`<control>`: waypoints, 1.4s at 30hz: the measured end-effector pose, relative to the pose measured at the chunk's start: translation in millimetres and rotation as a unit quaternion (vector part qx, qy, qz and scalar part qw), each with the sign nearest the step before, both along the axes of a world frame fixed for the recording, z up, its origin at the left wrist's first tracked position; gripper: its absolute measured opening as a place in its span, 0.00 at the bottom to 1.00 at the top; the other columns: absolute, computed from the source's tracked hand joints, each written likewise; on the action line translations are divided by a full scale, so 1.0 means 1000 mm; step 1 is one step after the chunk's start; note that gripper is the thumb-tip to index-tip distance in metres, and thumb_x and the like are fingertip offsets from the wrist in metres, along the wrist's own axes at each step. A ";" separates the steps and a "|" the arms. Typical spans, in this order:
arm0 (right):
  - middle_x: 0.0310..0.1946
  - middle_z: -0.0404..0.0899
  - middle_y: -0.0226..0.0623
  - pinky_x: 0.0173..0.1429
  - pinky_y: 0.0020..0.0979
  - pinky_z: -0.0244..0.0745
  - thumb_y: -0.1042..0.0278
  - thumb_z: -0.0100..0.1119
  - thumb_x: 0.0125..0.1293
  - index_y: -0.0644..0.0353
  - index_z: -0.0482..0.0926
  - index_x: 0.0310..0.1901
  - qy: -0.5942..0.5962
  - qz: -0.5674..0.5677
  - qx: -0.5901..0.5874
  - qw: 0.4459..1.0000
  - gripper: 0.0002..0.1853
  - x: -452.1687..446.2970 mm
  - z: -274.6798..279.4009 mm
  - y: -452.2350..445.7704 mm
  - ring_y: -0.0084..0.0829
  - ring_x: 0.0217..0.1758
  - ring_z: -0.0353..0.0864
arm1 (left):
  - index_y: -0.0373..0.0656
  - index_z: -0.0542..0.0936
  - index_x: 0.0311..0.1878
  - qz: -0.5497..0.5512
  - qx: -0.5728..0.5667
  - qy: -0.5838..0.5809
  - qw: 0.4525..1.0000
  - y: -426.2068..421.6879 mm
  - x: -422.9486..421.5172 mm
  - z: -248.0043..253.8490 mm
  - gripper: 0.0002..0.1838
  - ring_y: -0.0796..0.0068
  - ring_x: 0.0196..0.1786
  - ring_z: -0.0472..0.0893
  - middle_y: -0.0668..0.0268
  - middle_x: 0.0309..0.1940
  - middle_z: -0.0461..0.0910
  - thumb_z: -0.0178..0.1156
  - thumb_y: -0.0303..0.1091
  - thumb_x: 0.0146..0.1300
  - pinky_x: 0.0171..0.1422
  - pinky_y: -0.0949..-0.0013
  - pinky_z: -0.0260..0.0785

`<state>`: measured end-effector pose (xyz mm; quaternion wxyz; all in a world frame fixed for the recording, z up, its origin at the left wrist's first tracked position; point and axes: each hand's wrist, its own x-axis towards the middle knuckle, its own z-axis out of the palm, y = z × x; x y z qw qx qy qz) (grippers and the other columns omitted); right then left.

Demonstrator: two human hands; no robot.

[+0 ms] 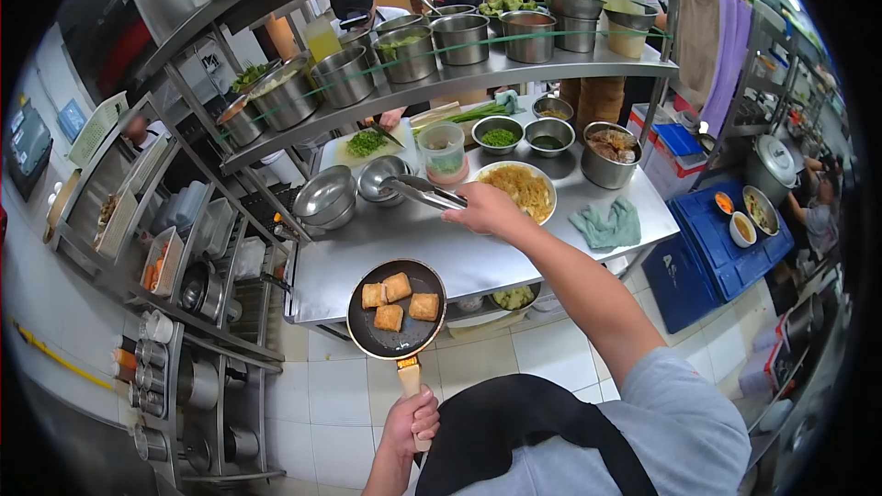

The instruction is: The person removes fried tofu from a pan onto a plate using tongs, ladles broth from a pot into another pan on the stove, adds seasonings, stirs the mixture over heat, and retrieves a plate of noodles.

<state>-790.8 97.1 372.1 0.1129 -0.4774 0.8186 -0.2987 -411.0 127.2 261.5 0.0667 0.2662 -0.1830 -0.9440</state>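
Note:
Wrapped round the pale handle of a dark frying pan (397, 342), my left hand (412, 422) holds it level in front of the table. Several browned square pieces (397, 287) lie in the pan. My right hand (487, 209) grips metal tongs (423, 193) over the steel table (344, 262). The tongs' tips point left, at the rim of a small steel bowl (377, 179). Just beyond my right hand sits a white bowl of brown shredded food (517, 191). A clear plastic tub (442, 149) stands behind the tongs.
A co-worker's hand (392, 118) is by a board of chopped greens (366, 143). An overhead shelf (441, 83) holds several steel pots. A pot (610, 154) and green cloth (606, 224) are at the right. A blue cooler (712, 248) stands beyond; racks (175, 248) line the left.

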 end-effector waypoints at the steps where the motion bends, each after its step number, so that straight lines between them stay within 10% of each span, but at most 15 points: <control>1: 0.34 0.84 0.45 0.47 0.44 0.77 0.48 0.68 0.60 0.58 0.81 0.45 0.028 -0.002 -0.007 1.000 0.21 -0.001 0.004 -0.004 0.45 0.42 0.85 | 0.49 0.71 0.37 -0.001 -0.004 -0.009 1.000 0.000 0.000 0.002 0.06 0.87 0.11 0.58 0.76 0.17 0.62 0.53 0.32 0.74 0.13 0.77 0.56; 42: 0.43 0.84 0.46 0.52 0.44 0.77 0.44 0.67 0.59 0.58 0.81 0.48 0.125 0.022 0.037 0.991 0.25 -0.013 0.045 0.026 0.45 0.48 0.83 | 0.48 0.70 0.34 0.002 -0.030 -0.012 0.999 -0.008 0.000 0.005 0.09 0.88 0.11 0.58 0.77 0.16 0.62 0.52 0.32 0.74 0.12 0.77 0.55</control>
